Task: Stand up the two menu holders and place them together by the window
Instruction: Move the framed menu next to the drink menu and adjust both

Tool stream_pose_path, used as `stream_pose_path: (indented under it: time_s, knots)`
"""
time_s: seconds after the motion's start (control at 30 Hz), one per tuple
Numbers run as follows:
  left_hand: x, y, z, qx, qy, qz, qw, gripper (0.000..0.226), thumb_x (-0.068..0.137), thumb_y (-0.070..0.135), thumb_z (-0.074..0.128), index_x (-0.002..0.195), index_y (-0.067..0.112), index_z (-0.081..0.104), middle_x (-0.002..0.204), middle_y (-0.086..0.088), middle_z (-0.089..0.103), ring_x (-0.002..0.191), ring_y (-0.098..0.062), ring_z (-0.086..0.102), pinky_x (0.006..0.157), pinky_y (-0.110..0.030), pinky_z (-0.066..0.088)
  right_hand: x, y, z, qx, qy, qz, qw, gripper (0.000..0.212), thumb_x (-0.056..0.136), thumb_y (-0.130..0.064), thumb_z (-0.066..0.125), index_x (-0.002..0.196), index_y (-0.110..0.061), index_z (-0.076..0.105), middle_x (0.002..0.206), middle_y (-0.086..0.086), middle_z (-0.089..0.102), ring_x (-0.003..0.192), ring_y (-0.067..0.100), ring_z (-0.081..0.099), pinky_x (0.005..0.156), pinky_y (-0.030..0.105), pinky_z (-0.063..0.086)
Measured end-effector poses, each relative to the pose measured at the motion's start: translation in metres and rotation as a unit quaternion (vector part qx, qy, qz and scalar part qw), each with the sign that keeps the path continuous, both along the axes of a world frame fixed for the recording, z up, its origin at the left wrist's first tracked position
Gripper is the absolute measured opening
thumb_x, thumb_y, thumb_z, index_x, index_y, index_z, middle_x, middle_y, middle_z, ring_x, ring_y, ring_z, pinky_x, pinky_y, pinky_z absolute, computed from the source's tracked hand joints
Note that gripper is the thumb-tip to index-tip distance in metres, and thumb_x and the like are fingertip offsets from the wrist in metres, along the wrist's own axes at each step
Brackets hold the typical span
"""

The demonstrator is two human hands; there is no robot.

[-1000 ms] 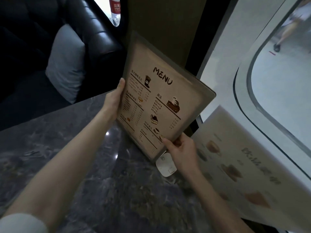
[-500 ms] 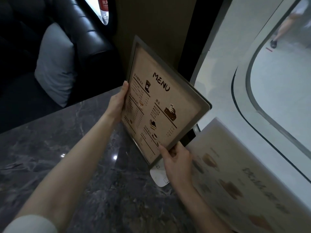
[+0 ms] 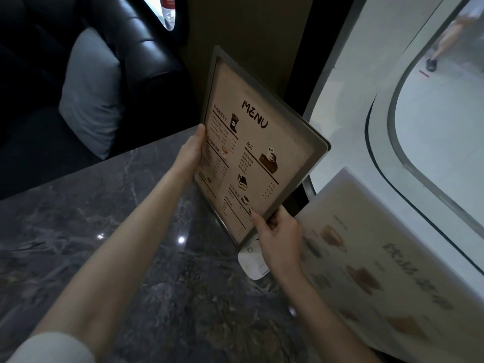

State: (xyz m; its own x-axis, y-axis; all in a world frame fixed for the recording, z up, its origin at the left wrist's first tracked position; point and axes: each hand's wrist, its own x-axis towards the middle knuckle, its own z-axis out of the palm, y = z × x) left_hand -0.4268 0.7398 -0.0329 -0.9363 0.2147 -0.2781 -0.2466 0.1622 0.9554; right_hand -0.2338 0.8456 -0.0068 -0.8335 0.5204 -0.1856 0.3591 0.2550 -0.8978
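Note:
A framed menu holder point(image 3: 262, 142) headed "MENU" stands tilted at the far right corner of the dark marble table point(image 3: 131, 258). My left hand point(image 3: 190, 153) grips its left edge. My right hand point(image 3: 277, 237) pinches its lower right corner, thumb on the front. A second menu holder point(image 3: 379, 263), pale with drink pictures, stands upright along the window point(image 3: 432, 127) to the right, close beside the first one.
A small white rounded object point(image 3: 252, 265) lies on the table under my right hand. A black leather sofa point(image 3: 141, 56) with a grey cushion point(image 3: 91, 95) stands beyond the table's far edge. A brown pillar point(image 3: 248, 35) rises behind the menu.
Both hands have carried the MENU holder slightly further away toward the table's far corner and window; its tilt is about the same. The second holder has stayed in place.

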Motion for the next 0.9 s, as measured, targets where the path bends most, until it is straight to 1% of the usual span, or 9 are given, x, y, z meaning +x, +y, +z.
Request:
stream_pose_path:
  time_s: [0.13, 0.2, 0.27, 0.4, 0.5, 0.6, 0.73, 0.83, 0.9]
  knots:
    - [0.028, -0.005, -0.012, -0.026, 0.057, -0.004, 0.998, 0.046, 0.096, 0.04, 0.035, 0.138, 0.019, 0.033, 0.128, 0.004, 0.047, 0.118, -0.014, 0.046, 0.094, -0.031, 0.039, -0.001, -0.001, 0.004, 0.02, -0.018, 0.004, 1.0, 0.031, 0.087, -0.015, 0.057, 0.118, -0.012, 0.054, 0.127, 0.006, 0.061, 0.117, 0.021, 0.056, 0.091, 0.036, 0.052]
    - [0.044, -0.01, -0.022, -0.045, 0.069, -0.017, 0.996, 0.052, 0.094, 0.043, 0.035, 0.141, 0.021, 0.029, 0.142, 0.001, 0.041, 0.13, -0.018, 0.039, 0.106, -0.04, 0.036, 0.0, -0.002, 0.007, 0.035, -0.029, 0.012, 0.999, 0.031, 0.089, -0.016, 0.055, 0.119, -0.012, 0.052, 0.128, 0.006, 0.059, 0.119, 0.022, 0.055, 0.092, 0.036, 0.051]
    - [0.062, -0.013, -0.03, -0.071, 0.06, -0.013, 0.996, 0.053, 0.095, 0.039, 0.035, 0.144, 0.022, 0.024, 0.151, -0.001, 0.031, 0.137, -0.019, 0.03, 0.112, -0.04, 0.028, 0.001, -0.003, 0.01, 0.043, -0.036, 0.016, 0.998, 0.031, 0.089, -0.017, 0.054, 0.12, -0.012, 0.051, 0.129, 0.006, 0.059, 0.119, 0.023, 0.054, 0.091, 0.036, 0.051]
    - [0.107, -0.014, -0.045, -0.107, 0.037, -0.043, 0.993, 0.046, 0.096, 0.027, 0.039, 0.14, 0.017, 0.033, 0.145, -0.005, 0.039, 0.133, -0.021, 0.037, 0.108, -0.036, 0.034, 0.005, -0.003, 0.012, 0.032, -0.051, 0.038, 0.997, 0.03, 0.091, -0.019, 0.051, 0.12, -0.013, 0.049, 0.128, 0.006, 0.059, 0.12, 0.022, 0.054, 0.09, 0.032, 0.05]
    - [0.132, -0.014, -0.051, -0.152, 0.009, -0.064, 0.986, 0.047, 0.097, 0.028, 0.038, 0.142, 0.016, 0.031, 0.148, -0.006, 0.036, 0.135, -0.021, 0.034, 0.109, -0.035, 0.028, 0.009, 0.0, 0.011, 0.045, -0.093, 0.07, 0.992, 0.033, 0.091, -0.021, 0.051, 0.12, -0.007, 0.05, 0.127, 0.008, 0.059, 0.117, 0.022, 0.055, 0.083, 0.025, 0.049]
    - [0.153, -0.014, -0.046, -0.172, 0.003, -0.098, 0.98, 0.045, 0.097, 0.026, 0.038, 0.141, 0.015, 0.034, 0.147, -0.007, 0.038, 0.135, -0.021, 0.034, 0.108, -0.031, 0.027, 0.015, 0.002, 0.012, 0.075, -0.139, 0.128, 0.979, 0.037, 0.088, -0.032, 0.053, 0.118, -0.009, 0.057, 0.119, 0.01, 0.065, 0.1, 0.02, 0.06, 0.071, 0.023, 0.046]
    - [0.171, -0.02, -0.039, -0.145, -0.012, -0.095, 0.985, 0.041, 0.097, 0.023, 0.039, 0.137, 0.015, 0.041, 0.14, -0.006, 0.049, 0.13, -0.021, 0.042, 0.098, -0.022, 0.03, 0.021, -0.004, 0.034, 0.211, -0.201, 0.193, 0.937, 0.034, 0.089, -0.031, 0.049, 0.115, -0.011, 0.06, 0.119, 0.01, 0.064, 0.103, 0.027, 0.06, 0.07, 0.028, 0.045]
    - [0.179, -0.026, -0.034, -0.158, 0.004, -0.095, 0.983, 0.037, 0.095, 0.024, 0.041, 0.128, 0.011, 0.054, 0.127, -0.01, 0.061, 0.115, -0.023, 0.056, 0.1, -0.029, 0.041, 0.022, -0.008, 0.071, 0.3, -0.139, 0.231, 0.915, 0.028, 0.091, -0.022, 0.046, 0.112, -0.009, 0.06, 0.119, 0.013, 0.064, 0.1, 0.029, 0.063, 0.079, 0.037, 0.056]
    - [0.179, -0.027, -0.03, -0.16, 0.024, -0.087, 0.983, 0.032, 0.094, 0.022, 0.044, 0.117, 0.01, 0.062, 0.112, -0.012, 0.068, 0.096, -0.02, 0.062, 0.087, -0.033, 0.049, 0.021, -0.005, 0.103, 0.343, -0.069, 0.246, 0.904, 0.024, 0.092, -0.021, 0.046, 0.108, -0.01, 0.061, 0.112, 0.013, 0.067, 0.094, 0.027, 0.065, 0.077, 0.042, 0.058]
